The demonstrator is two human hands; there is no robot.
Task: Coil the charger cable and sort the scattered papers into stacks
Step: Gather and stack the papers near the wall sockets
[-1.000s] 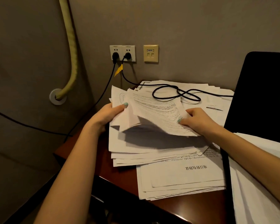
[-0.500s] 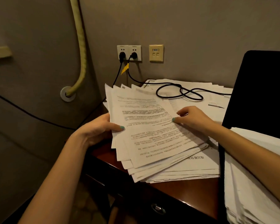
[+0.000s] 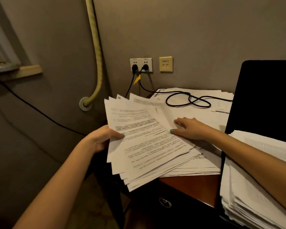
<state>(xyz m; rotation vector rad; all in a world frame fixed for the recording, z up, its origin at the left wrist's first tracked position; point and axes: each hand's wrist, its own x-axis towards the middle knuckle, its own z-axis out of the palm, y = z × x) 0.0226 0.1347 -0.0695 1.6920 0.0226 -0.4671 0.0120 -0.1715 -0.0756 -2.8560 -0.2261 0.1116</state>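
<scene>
Pinching the fanned sheaf (image 3: 147, 146) at its left edge, your left hand (image 3: 102, 139) makes the only true grip: thumb on top, fingers hidden beneath. Your right hand (image 3: 190, 128) lies spread and flat at the sheaf's right edge, thumb tip touching the top page, fingers pressing the sheets there. The sheaf is skewed, and its lower corners hang past the edge of the worktop (image 3: 188, 184). To square it well, you would likely do best to stand it on one long edge and tap, letting the right palm guide rather than squeeze; a loose pinch lets pages slide level. Under the sheaf lie more loose papers (image 3: 205, 166); right of it rises a tall stack (image 3: 254, 171). Beyond the sheaf the charger cable (image 3: 188, 100) sprawls in loops on paper, uncoiled and plugged into the wall socket (image 3: 141, 64).
</scene>
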